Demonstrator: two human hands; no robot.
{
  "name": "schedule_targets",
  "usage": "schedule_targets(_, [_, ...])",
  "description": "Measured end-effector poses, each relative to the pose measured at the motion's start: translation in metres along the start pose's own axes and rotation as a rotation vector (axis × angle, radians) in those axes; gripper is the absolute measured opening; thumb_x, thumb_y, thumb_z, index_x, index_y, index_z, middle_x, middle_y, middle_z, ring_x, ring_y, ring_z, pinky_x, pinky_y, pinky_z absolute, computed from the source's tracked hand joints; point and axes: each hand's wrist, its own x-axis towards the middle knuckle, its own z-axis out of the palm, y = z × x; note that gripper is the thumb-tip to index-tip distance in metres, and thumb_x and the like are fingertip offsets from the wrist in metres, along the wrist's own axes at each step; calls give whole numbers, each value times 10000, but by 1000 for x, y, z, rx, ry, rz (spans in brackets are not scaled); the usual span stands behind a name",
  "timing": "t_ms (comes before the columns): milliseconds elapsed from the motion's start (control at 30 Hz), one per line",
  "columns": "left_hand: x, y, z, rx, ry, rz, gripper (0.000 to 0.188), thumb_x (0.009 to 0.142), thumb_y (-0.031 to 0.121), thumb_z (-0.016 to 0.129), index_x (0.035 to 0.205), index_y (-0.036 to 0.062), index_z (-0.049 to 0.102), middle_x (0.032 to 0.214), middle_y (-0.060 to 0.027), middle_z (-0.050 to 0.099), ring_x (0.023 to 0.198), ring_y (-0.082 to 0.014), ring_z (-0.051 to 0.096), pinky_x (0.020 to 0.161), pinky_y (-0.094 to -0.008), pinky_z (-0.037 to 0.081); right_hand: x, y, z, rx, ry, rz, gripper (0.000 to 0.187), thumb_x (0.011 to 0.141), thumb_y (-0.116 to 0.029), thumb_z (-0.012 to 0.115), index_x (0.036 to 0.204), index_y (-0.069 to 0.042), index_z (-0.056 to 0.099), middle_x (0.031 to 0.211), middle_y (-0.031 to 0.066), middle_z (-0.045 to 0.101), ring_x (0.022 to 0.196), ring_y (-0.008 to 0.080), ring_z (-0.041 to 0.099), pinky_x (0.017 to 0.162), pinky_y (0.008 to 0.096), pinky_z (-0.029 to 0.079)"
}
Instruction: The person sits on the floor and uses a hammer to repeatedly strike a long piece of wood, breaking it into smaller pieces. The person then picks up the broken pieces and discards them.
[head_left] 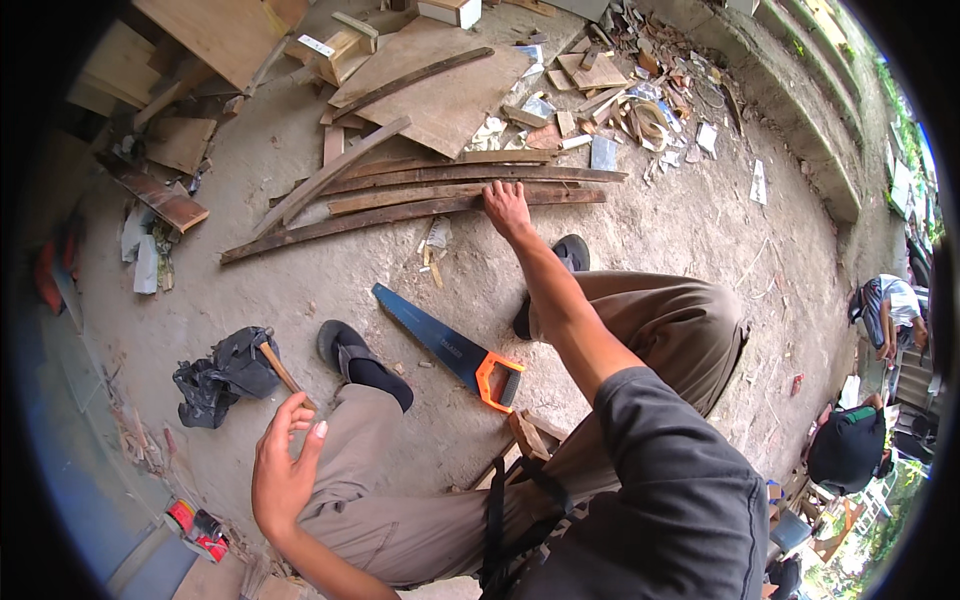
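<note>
My right hand (508, 208) reaches forward, its fingers curled round the long dark wooden strip (370, 222) nearest me in a loose stack on the ground. My left hand (284, 462) hangs above my left leg, thumb and fingers apart, with nothing visibly held. Just beyond its fingertips is a wooden handle (282, 370), perhaps a hammer's, against a crumpled black plastic bag (228, 376); its far end is hard to make out. Between my feet lies a handsaw (440, 340) with a dark blue blade and an orange and black grip.
Other wooden strips (340, 172) lie across the stack, with a flat board (440, 90) behind. Scrap wood and rubble (640, 105) spread at the far right, below concrete steps (800, 130). Wood offcuts (530, 435) lie close to my lap. Other people (890, 312) are at the right edge.
</note>
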Motion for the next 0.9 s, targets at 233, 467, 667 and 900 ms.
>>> schedule_targets(233, [-8, -5, 2, -54, 54, 79, 478, 935, 269, 668, 1308, -7, 549, 1044, -167, 672, 933, -272, 649, 854, -381, 500, -14, 26, -38, 157, -103, -265, 462, 919, -428, 632, 1151, -46, 515, 1069, 141, 646, 1045, 323, 608, 870, 463, 439])
schedule_targets(467, [-21, -16, -1, -35, 67, 53, 524, 939, 355, 663, 1299, -9, 551, 1028, -169, 682, 931, -278, 657, 834, -381, 512, -3, 23, -126, 172, -165, -339, 578, 829, -570, 670, 1074, -55, 578, 961, 169, 688, 946, 346, 659, 883, 456, 469])
schedule_targets(667, [-32, -35, -3, 1, 161, 48, 506, 948, 368, 653, 1281, -2, 568, 1081, -142, 676, 967, -238, 653, 830, -360, 517, 14, 8, -206, 185, -66, -443, 553, 831, -562, 671, 1032, -48, 626, 942, 178, 692, 879, 369, 679, 757, 480, 537])
schedule_targets(900, [-33, -94, -43, -156, 617, 102, 449, 964, 373, 627, 1213, 0, 600, 1167, -163, 651, 1089, -277, 623, 926, -372, 485, 24, 2, -301, 317, 79, -521, 524, 861, -558, 670, 923, -39, 631, 823, 175, 687, 778, 372, 678, 679, 467, 534])
